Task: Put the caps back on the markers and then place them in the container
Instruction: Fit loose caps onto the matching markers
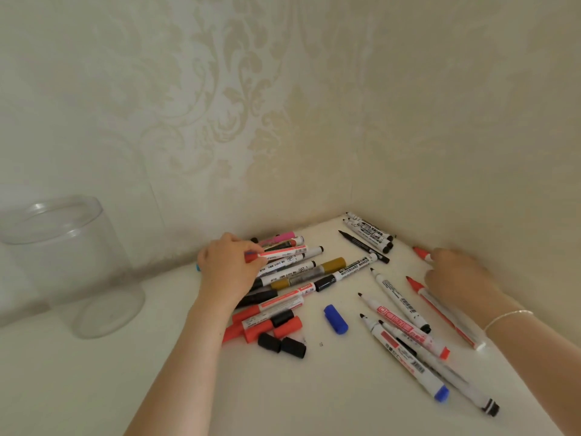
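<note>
Fingers point(251, 251) of the left hand point(231, 267) curl around a red-and-white marker point(283, 253) and lift its near end off the pile, probably to cap it. That arm reaches far across the tabletop point(314, 388). The right hand point(456, 275) lies beside two uncapped red markers point(440, 309); whether it grips one I cannot tell. Loose caps point(281, 343) wait nearby. A clear container point(72, 265) stands far left, holding nothing.
</note>
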`<state>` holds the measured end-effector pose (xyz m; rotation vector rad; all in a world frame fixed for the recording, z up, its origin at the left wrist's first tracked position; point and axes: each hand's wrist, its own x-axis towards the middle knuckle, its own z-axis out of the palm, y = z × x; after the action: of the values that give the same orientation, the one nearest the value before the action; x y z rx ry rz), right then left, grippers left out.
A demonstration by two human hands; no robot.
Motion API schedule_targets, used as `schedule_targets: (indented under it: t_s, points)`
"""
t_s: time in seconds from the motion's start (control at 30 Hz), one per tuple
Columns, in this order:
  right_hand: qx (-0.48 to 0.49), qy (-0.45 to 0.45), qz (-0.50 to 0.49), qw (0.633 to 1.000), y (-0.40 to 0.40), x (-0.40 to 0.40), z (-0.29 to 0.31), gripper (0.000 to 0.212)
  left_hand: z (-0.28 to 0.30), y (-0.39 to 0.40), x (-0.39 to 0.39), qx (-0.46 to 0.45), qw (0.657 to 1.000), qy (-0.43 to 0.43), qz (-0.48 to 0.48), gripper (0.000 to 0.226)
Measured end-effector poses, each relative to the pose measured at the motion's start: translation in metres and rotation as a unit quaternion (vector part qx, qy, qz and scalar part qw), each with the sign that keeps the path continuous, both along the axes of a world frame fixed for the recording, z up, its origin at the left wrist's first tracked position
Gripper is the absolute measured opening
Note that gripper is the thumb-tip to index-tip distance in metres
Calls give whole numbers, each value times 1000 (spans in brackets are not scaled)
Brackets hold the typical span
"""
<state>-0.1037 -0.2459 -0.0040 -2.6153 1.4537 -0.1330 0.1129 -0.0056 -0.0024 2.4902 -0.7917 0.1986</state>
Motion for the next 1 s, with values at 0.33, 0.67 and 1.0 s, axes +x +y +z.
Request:
schedule_targets:
  t_s: [0.33,0.67,1.0]
  points:
    - [-113,25,-16,993,-13,1,-11,19,-12,-11,-2,-33,999,-31,2,14]
    - [-5,-166,40,985,15,21,14,13,26,17,-33,162,946,192,-207,8]
    - [353,-399,99,841,100,40,45,11,18,5,-57,212,938,183,-202,22]
